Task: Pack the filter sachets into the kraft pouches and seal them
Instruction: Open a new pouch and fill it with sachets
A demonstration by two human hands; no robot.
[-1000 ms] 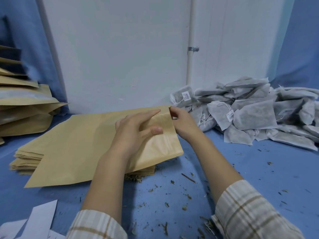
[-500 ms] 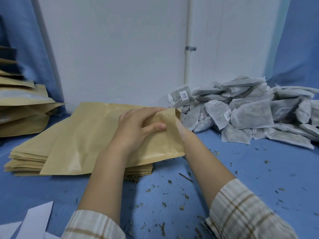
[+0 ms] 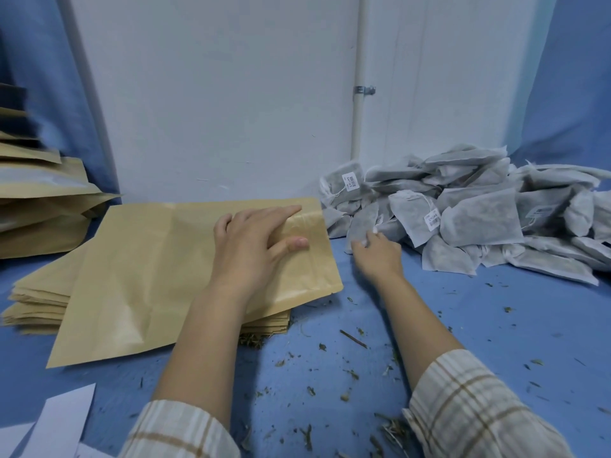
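A flat kraft pouch (image 3: 142, 276) lies on top of a stack of empty kraft pouches (image 3: 36, 302) at centre left. My left hand (image 3: 254, 246) rests on its right end, fingers spread and nearly straight over the mouth. To the right, a heap of grey filter sachets (image 3: 479, 216) with small white labels lies against the wall. My right hand (image 3: 373, 249) is at the heap's near left edge, its fingers curled round the corner of one sachet (image 3: 362, 226).
Filled kraft pouches (image 3: 39, 206) are piled at far left. White paper sheets (image 3: 56, 421) lie at the bottom left. Dried herb crumbs and twigs (image 3: 353, 338) are scattered over the blue table. A white wall with a pipe (image 3: 358, 127) stands behind.
My right hand has left the pouch mouth and moved right to the sachet heap, taking hold of a sachet. My left hand has flattened onto the pouch.
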